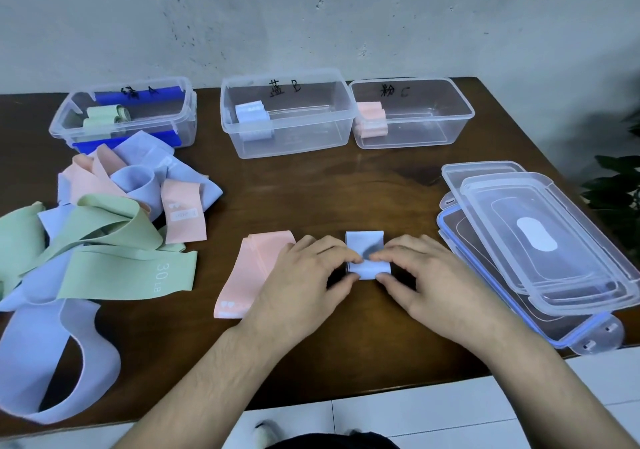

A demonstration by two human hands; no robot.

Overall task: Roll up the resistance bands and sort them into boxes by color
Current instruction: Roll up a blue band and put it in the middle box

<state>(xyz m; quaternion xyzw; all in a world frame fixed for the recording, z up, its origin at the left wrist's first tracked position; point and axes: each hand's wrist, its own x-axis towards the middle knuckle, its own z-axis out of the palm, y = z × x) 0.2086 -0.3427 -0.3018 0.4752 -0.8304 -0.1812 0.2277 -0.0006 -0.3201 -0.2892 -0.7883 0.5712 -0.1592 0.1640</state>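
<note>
A pale blue band (365, 248) lies at the table's front middle, rolled most of the way into a small bundle. My left hand (304, 282) and my right hand (429, 282) pinch its near roll from either side, fingertips meeting on top. A flat pink band (256, 268) lies just left, partly under my left hand. At the back stand three clear boxes: the left box (121, 130) holds green rolls, the middle box (291, 140) a blue roll, the right box (415, 137) pink rolls.
A loose heap of green, blue and pink bands (104, 227) covers the left of the wooden table (311, 189). A big blue band loop (69, 362) lies at the front left. Stacked clear lids (540, 241) sit at the right. A plant is at the far right.
</note>
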